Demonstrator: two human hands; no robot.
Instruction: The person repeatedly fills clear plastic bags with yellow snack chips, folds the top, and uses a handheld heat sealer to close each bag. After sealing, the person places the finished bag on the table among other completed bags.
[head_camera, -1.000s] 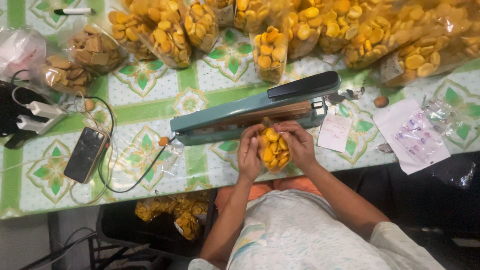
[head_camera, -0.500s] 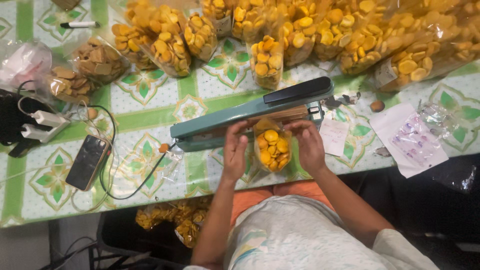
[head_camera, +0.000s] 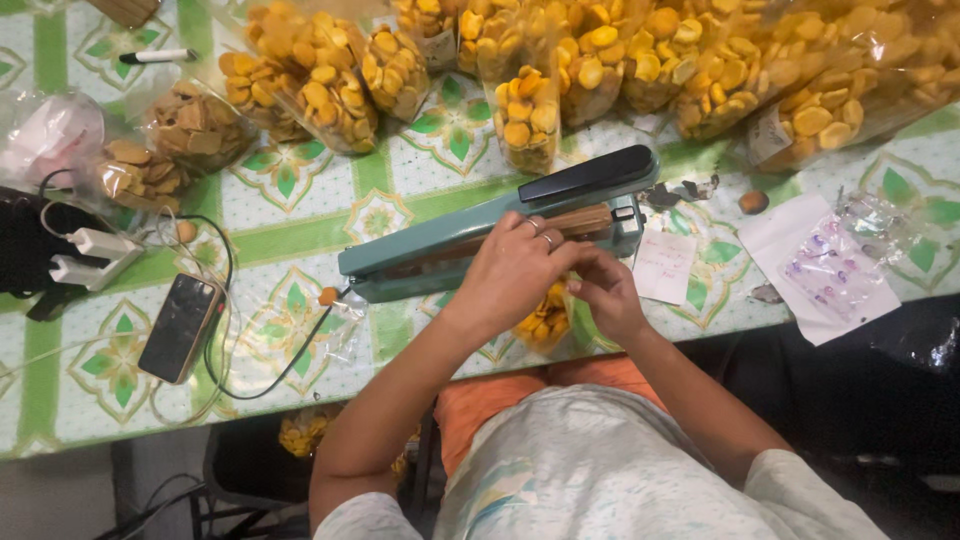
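Head camera, looking straight down: my left hand (head_camera: 515, 268) lies across the front of the teal heat sealer (head_camera: 480, 235), fingers curled down over the top edge of a clear bag of yellow biscuits (head_camera: 545, 318), two rings showing on them. My right hand (head_camera: 605, 290) meets it from the other side, fingertips pinched on the same bag's top, just beside the sealer's wooden-coloured strip. Both hands are closed on the bag; it hangs at the table's near edge, mostly hidden beneath my left hand, above my orange lap. The sealer's black-handled arm (head_camera: 590, 172) stands raised over the base. A white paper slip (head_camera: 664, 266) lies just right of the machine, and further right a white sheet carries a clear packet with small purple pieces (head_camera: 838, 268). Filled bags of the same biscuits (head_camera: 640, 60) crowd the far side of the green patterned tablecloth (head_camera: 290, 215). To my left sit a dark phone (head_camera: 180, 326) on a black cable, a white power strip (head_camera: 90, 255) and bags of browner biscuits (head_camera: 195, 125). A marker pen (head_camera: 158, 56) rests at the far left.
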